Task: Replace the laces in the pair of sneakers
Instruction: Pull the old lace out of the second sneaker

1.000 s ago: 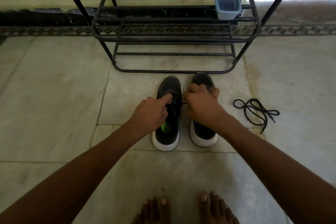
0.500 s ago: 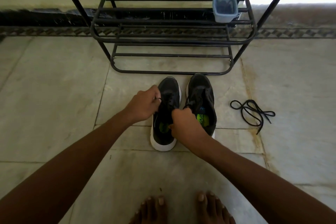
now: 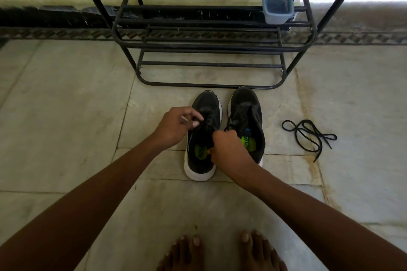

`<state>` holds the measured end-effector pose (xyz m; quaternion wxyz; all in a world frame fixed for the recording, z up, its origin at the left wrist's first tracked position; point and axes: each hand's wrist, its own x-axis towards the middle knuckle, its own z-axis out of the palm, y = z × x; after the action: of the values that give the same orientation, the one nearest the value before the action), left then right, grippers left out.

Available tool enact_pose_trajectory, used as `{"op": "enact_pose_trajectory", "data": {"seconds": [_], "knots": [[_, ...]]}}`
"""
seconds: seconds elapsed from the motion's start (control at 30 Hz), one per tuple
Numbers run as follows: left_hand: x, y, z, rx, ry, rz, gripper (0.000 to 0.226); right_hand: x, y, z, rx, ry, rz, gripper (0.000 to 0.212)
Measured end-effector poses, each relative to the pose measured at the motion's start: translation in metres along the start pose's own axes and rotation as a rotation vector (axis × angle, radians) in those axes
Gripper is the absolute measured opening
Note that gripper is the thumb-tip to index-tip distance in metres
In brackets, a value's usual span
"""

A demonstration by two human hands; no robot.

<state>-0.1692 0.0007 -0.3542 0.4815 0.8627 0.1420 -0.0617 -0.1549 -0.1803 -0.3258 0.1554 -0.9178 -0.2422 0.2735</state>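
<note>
A person's left hand pinches a dark lace at the eyelets of the left sneaker, fingertips curled together on the strand, while the right hand is clenched around another stretch of lace over that shoe's opening, a thin line running from it toward the right sneaker; which shoe that strand belongs to is too dark to tell. A second ago both hands were bunched over the laced fronts of the pair, the right hand covering the right sneaker. Half a second ago they had drawn apart, the left rising to the left sneaker's outer edge and the right pulling back toward the person, baring the right sneaker's green insole. They now hold much the same spread, which suggests lace is being drawn through eyelets, though whether out or in cannot be read. The job looks to be at an early or middle stage, with neither shoe visibly finished.

Two black sneakers with white soles stand side by side on the stone floor, toes toward a black metal shoe rack. One loose black lace lies coiled on the floor to the right, well apart from the pair. One small blue container sits on a rack shelf. Two bare feet show at the lower edge
</note>
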Motion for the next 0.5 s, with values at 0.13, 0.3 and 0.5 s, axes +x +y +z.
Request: {"op": "enact_pose_trajectory", "data": {"seconds": [0.13, 0.3, 0.5], "knots": [[0.001, 0.001, 0.004, -0.06, 0.047, 0.046, 0.028, 0.001, 0.0, 0.002, 0.009, 0.0, 0.017, 0.025], [0.006, 0.011, 0.002, -0.202, 0.018, 0.05, 0.018, 0.0, 0.003, 0.003, 0.016, -0.002, 0.01, 0.023], [0.011, 0.01, 0.012, -0.863, 0.129, -0.459, 0.026, 0.0, 0.003, 0.006, 0.026, -0.044, 0.025, 0.026]]}}
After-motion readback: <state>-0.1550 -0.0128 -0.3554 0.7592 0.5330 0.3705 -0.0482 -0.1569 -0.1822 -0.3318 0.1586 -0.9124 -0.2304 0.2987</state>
